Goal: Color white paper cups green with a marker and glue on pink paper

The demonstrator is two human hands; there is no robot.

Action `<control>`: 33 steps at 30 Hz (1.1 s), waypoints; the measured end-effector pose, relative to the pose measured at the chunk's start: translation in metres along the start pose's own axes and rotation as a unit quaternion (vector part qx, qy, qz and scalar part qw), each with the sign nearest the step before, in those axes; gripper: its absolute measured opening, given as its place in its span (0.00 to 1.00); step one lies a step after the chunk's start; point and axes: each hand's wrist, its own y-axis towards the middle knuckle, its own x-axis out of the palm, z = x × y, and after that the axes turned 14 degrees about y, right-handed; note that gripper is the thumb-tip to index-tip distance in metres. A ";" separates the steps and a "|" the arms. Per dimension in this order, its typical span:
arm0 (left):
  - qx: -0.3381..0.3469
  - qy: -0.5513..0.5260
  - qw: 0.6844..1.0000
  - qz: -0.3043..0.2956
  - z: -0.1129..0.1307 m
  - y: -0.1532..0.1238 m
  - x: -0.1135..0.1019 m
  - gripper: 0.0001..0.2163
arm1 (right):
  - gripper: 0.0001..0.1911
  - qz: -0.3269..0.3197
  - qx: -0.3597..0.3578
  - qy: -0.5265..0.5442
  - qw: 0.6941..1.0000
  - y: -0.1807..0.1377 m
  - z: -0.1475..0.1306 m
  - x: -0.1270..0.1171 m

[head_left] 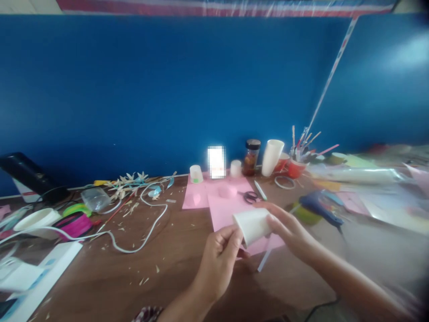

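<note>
A white paper cup point(252, 226) lies sideways in the air between my two hands, above the pink paper point(224, 213). My left hand point(219, 259) pinches its rim at the lower left with thumb and fingers. On the other end, my right hand point(284, 226) is closed around the cup's base, its fingertips partly hidden behind it. Below the cup, a thin pale strip point(264, 260) lies over the edge of the pink paper. Black-handled scissors point(250, 197) rest just beyond the cup, near a white pen point(260, 190).
A blue glue gun point(320, 206) lies to the right. Along the back stand a dark-lidded jar point(252, 157), a tall white cup point(272, 157) and a red cup point(296, 169) of brushes. At left are a white cable point(147, 241), a power strip point(50, 277) and tape rolls point(72, 226).
</note>
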 end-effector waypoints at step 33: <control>-0.105 -0.103 0.982 0.119 -0.034 0.023 -0.024 0.17 | 0.20 -0.065 -0.029 -0.258 0.964 -0.054 0.019 -0.022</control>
